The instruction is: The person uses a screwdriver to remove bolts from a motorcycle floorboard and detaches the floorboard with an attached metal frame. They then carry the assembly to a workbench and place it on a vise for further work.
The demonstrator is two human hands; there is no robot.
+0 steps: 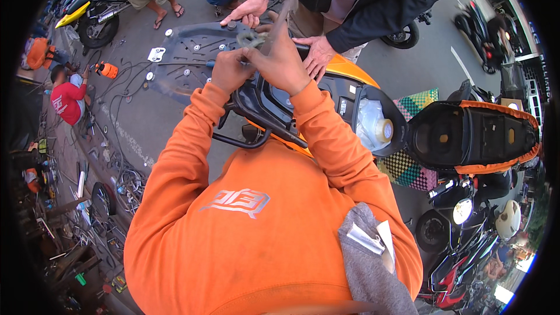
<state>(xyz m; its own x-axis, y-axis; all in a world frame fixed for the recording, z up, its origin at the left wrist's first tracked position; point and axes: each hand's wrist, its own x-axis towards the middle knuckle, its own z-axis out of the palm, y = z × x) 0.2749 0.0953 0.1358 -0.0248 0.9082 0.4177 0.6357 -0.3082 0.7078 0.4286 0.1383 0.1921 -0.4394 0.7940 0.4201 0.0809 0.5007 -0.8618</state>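
Note:
My left hand (230,70) and my right hand (283,61) meet above the tail of an orange and black motorcycle (274,104). Between them is a grey-green looped piece (251,38), small and partly hidden, so its kind is unclear. The fingers of both hands are closed around it. A thin translucent strip (284,16), blurred, rises by my right fingers. Under the hands lies a dark slotted plate (185,52) with round white fittings and a white bracket (156,54).
Across the motorcycle, another person's hands rest on the plate (249,10) and near the seat area (317,55). An upturned seat (466,135) and an open compartment with a plastic bag (373,125) are at right. Hoses and tools (111,186) litter the ground at left.

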